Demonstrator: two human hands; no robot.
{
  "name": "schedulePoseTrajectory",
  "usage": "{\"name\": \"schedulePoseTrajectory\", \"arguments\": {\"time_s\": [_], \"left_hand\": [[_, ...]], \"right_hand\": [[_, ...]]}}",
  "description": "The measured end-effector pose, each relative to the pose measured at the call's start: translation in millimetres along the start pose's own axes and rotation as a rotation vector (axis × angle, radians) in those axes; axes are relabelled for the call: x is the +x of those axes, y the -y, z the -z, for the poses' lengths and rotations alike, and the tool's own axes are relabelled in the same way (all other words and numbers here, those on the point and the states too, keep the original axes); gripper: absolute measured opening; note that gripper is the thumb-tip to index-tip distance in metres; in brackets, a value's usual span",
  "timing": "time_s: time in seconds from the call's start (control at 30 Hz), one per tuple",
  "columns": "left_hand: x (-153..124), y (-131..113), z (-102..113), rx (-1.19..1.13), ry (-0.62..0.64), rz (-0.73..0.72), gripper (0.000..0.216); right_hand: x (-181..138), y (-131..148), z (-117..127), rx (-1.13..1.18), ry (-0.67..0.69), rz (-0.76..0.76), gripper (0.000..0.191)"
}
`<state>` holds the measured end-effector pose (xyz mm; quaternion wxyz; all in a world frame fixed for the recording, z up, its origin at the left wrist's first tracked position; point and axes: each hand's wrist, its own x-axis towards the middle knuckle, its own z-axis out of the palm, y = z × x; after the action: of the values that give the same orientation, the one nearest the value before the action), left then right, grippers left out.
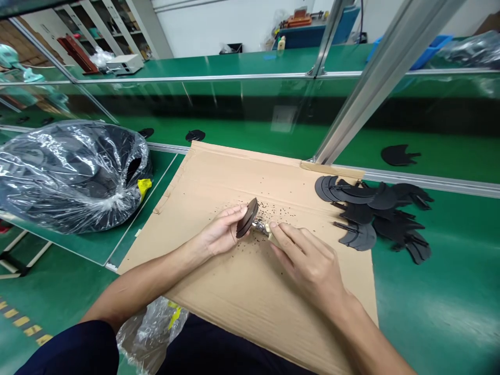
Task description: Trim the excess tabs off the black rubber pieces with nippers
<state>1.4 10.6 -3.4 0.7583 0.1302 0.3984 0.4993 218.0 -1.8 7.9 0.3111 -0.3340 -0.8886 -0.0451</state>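
My left hand (221,234) grips a small stack of black flat plastic parts (247,217), held on edge above a sheet of cardboard (234,291). My right hand (308,260) is closed around a small knife with a pale handle (265,227), its metal tip touching the stack's lower edge. Tiny dark shavings (281,212) are scattered on the cardboard around both hands.
A pile of black fan-shaped parts (375,216) lies to the right on the green bench. At left sits a clear plastic bag of black parts (70,174). An aluminium post (375,78) slants up behind the cardboard. Single black parts (398,154) lie on the conveyor.
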Motion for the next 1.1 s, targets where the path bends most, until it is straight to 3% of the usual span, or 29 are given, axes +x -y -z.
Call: {"name": "schedulePoseTrajectory", "arguments": {"time_s": [0.2,0.47,0.7,0.83,0.93,1.1], "left_hand": [[1.5,-9.6,-1.5,0.01,0.0,-0.154,0.012],[-5.1,-7.1,-2.8,0.373,0.154,-0.11,0.03],[3.1,-5.7,0.5,0.316,0.006,-0.216,0.031],[5.8,-10.1,6.0,0.341,-0.006,-0.32,0.03],[17.2,-26.5,10.2,0.461,0.003,-0.399,0.031],[77.6,-88.4,-4.1,1.015,-0.106,-0.771,0.019]], "right_hand": [[-1.6,-5.0,-2.4,-0.007,-0.001,-0.059,0.033],[-0.1,-9.4,-4.1,-0.173,0.027,-0.123,0.026],[-1.0,-12.2,-4.1,-0.162,0.096,-0.209,0.028],[-1.6,-19.8,-3.2,-0.2,0.148,-0.275,0.018],[-4.4,-26.5,-5.5,-0.213,0.156,-0.291,0.012],[-10.6,-31.5,-12.2,-0.23,0.16,-0.292,0.007]]}}
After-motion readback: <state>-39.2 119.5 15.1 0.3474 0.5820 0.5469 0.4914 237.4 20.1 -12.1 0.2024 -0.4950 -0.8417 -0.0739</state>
